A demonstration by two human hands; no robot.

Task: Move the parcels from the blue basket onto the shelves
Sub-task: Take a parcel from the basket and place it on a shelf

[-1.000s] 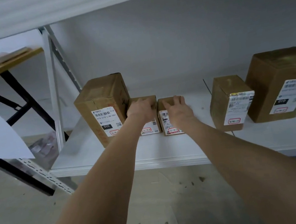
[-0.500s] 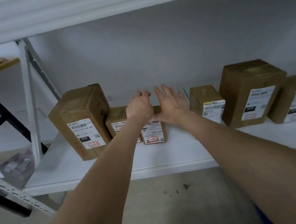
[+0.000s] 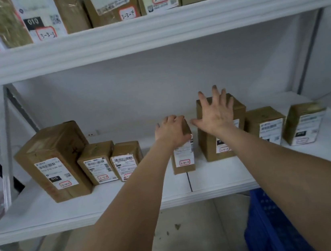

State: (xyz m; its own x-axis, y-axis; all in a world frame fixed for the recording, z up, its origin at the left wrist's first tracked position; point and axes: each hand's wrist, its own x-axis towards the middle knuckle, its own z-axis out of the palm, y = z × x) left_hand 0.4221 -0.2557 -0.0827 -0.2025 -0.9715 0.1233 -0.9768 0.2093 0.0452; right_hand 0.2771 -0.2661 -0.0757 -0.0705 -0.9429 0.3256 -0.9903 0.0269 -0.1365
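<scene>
Left hand (image 3: 170,132) has moved right along the shelf (image 3: 107,204), away from 2 low parcels (image 3: 97,163) that now stand untouched, and curls its fingers over the top of a small parcel (image 3: 183,157) mid-shelf. Right hand (image 3: 215,114), fingers straight and spread, holds nothing and lies on the top of a tall parcel (image 3: 211,151) just beside it. Blue basket (image 3: 279,226) sits below right. These parcels are already shelved and seemingly being straightened.

Brown labelled parcels (image 3: 53,161) upright on white shelf (image 3: 107,204).
</scene>
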